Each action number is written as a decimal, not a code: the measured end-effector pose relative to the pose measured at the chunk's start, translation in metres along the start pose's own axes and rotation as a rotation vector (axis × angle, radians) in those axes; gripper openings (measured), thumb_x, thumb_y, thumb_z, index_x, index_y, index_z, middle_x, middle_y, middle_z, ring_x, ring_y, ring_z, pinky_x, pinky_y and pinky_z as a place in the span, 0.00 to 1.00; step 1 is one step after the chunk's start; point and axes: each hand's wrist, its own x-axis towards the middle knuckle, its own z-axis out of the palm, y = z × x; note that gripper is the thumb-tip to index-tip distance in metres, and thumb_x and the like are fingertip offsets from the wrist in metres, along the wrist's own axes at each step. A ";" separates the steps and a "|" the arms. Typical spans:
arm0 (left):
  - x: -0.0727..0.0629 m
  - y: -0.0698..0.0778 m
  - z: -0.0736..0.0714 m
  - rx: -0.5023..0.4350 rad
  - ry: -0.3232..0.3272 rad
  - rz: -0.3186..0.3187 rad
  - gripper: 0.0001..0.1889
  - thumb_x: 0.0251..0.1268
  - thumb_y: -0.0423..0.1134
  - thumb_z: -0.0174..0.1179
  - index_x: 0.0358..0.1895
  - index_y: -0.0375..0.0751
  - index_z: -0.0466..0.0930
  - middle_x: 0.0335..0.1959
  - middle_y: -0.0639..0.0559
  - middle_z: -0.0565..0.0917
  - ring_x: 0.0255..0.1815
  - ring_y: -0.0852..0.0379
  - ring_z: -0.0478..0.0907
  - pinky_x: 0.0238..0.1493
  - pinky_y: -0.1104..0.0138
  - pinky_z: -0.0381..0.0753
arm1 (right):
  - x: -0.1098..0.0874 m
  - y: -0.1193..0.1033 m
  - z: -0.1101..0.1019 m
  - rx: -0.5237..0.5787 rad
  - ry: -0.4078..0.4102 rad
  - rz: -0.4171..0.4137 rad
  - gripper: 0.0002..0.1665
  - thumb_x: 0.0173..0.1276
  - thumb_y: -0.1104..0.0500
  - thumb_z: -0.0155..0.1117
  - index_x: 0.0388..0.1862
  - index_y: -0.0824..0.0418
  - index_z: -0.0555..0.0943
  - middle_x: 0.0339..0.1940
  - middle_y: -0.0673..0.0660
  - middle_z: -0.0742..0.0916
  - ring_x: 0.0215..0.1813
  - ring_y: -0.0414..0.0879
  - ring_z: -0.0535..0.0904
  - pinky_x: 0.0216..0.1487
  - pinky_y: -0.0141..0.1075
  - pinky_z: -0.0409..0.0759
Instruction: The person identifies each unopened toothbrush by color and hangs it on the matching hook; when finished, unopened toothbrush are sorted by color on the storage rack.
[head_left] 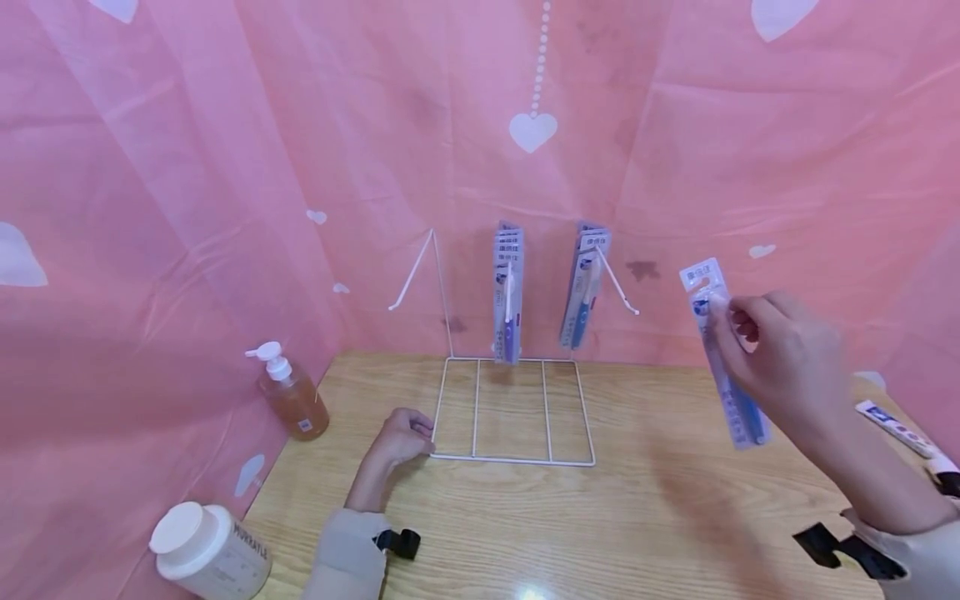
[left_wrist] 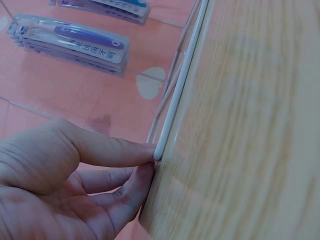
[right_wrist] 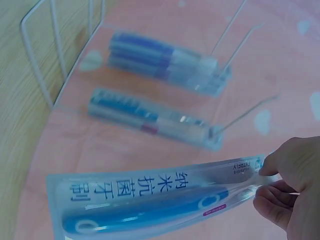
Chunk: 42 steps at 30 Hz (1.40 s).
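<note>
A white wire display rack [head_left: 517,461] stands on the table against the pink cloth. My left hand [head_left: 401,437] pinches its front left base corner; in the left wrist view, thumb and fingers meet at the wire. My right hand [head_left: 787,358], to the right of the rack, holds a packaged blue toothbrush [right_wrist: 145,207] near the top of its pack, with the hang hole showing above the fingers. Several packaged purple toothbrushes [head_left: 508,292] hang from the middle hook, and packaged blue toothbrushes [head_left: 583,287] from the right hook [head_left: 618,287]. The left hook [head_left: 411,271] slants forward.
An amber pump bottle [head_left: 294,400] stands at the table's left edge, with a white lidded jar [head_left: 213,550] nearer me. A toothpaste tube [head_left: 896,427] lies at the far right. Pink cloth [head_left: 525,75] with white hearts hangs behind and at both sides of the wooden table [head_left: 600,533].
</note>
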 end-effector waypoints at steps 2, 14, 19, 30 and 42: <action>0.000 0.000 0.000 -0.001 0.002 -0.001 0.18 0.41 0.19 0.68 0.42 0.26 0.80 0.34 0.43 0.79 0.36 0.50 0.77 0.40 0.62 0.80 | 0.001 -0.010 -0.001 0.035 0.033 -0.031 0.12 0.58 0.63 0.70 0.35 0.73 0.83 0.27 0.64 0.83 0.25 0.53 0.79 0.24 0.29 0.68; 0.000 0.001 0.000 -0.008 -0.004 -0.008 0.18 0.44 0.19 0.68 0.43 0.27 0.80 0.35 0.43 0.79 0.38 0.49 0.77 0.41 0.63 0.80 | 0.000 -0.050 0.004 0.147 0.092 -0.121 0.26 0.69 0.47 0.54 0.32 0.69 0.83 0.24 0.57 0.83 0.23 0.46 0.77 0.22 0.31 0.71; 0.000 0.001 0.000 -0.003 -0.004 0.002 0.17 0.44 0.19 0.68 0.42 0.26 0.80 0.35 0.43 0.79 0.37 0.50 0.77 0.41 0.62 0.80 | -0.004 -0.056 0.012 0.156 0.075 -0.131 0.24 0.69 0.48 0.54 0.32 0.68 0.83 0.24 0.56 0.82 0.23 0.45 0.77 0.21 0.33 0.72; 0.001 0.000 0.000 0.001 -0.006 0.002 0.17 0.44 0.19 0.68 0.42 0.26 0.80 0.34 0.43 0.79 0.36 0.50 0.77 0.39 0.63 0.80 | -0.003 -0.056 0.042 0.160 0.026 -0.048 0.07 0.59 0.63 0.68 0.33 0.67 0.83 0.25 0.57 0.83 0.24 0.46 0.78 0.23 0.40 0.75; -0.001 0.001 -0.002 0.003 -0.015 0.000 0.18 0.44 0.20 0.68 0.43 0.26 0.80 0.35 0.43 0.79 0.37 0.49 0.77 0.41 0.61 0.80 | 0.026 -0.048 0.084 0.237 -0.025 0.145 0.07 0.62 0.63 0.67 0.29 0.66 0.80 0.20 0.56 0.83 0.22 0.46 0.77 0.21 0.33 0.68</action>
